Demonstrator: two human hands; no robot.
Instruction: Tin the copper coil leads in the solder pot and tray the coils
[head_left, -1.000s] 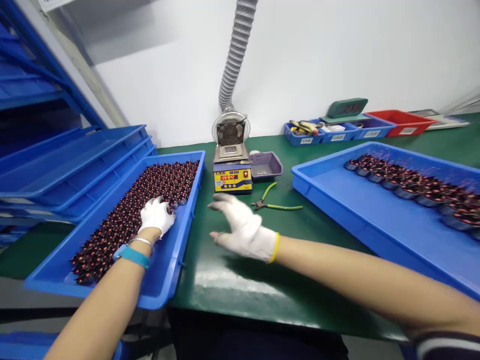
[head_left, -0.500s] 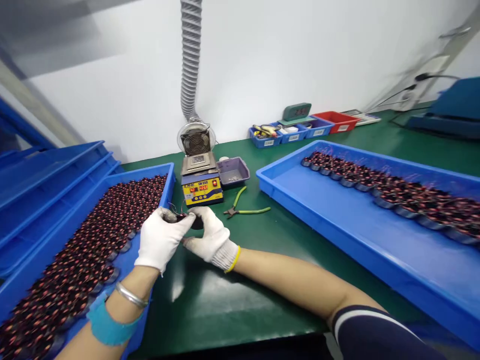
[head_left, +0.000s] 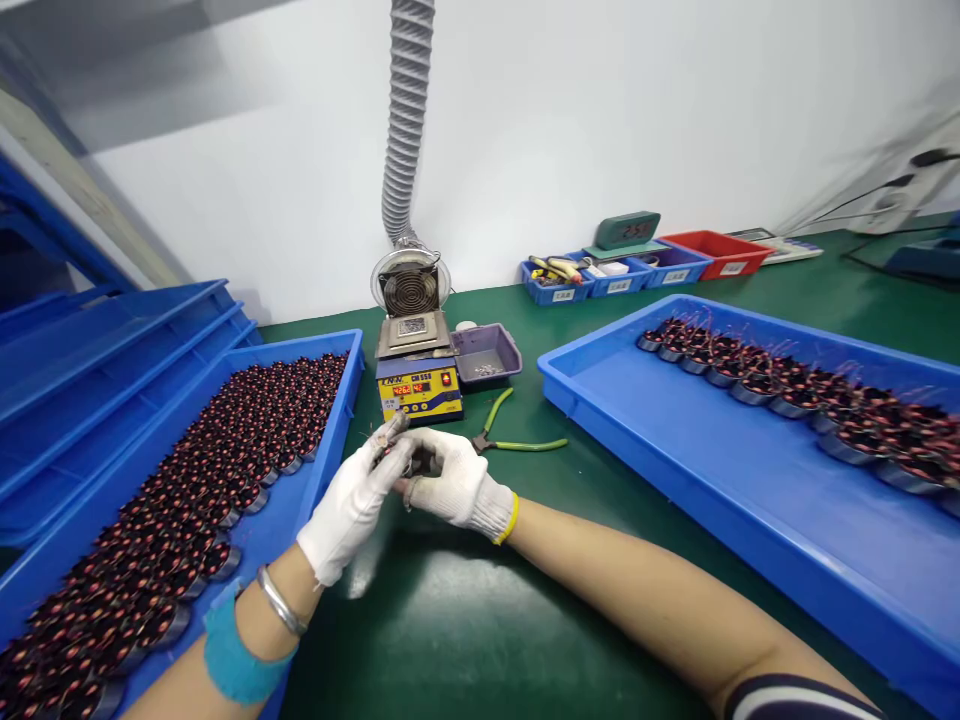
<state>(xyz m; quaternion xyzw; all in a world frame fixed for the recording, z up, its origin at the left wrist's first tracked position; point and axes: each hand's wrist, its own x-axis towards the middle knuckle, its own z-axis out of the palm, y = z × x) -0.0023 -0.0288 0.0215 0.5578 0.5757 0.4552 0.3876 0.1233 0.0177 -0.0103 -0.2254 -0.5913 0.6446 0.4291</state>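
Note:
A small round dark part with thin wires (head_left: pixel 387 452) is held between my two gloved hands, just in front of the yellow and blue heating unit (head_left: pixel 421 393). My left hand (head_left: pixel 360 495) grips it from the left, fingers over its top. From the right, my right hand (head_left: pixel 448 478) has thumb and fingers closed round it; the fingers cover most of the part. Green-handled cutters (head_left: pixel 521 445) lie open on the table beside my right hand.
Blue trays of similar dark parts stand at left (head_left: pixel 352 375) and right (head_left: pixel 600 425). A purple tray (head_left: pixel 510 350) sits beside the heating unit. Small blue bins (head_left: pixel 559 293), a red bin (head_left: pixel 731 262) and a green clock (head_left: pixel 628 230) line the wall. A grey hose (head_left: pixel 406 130) hangs above.
The view has shifted, so things appear further right. My left hand has turned, its fingers now pointing up over the part, which is more hidden. Both hands still hold it.

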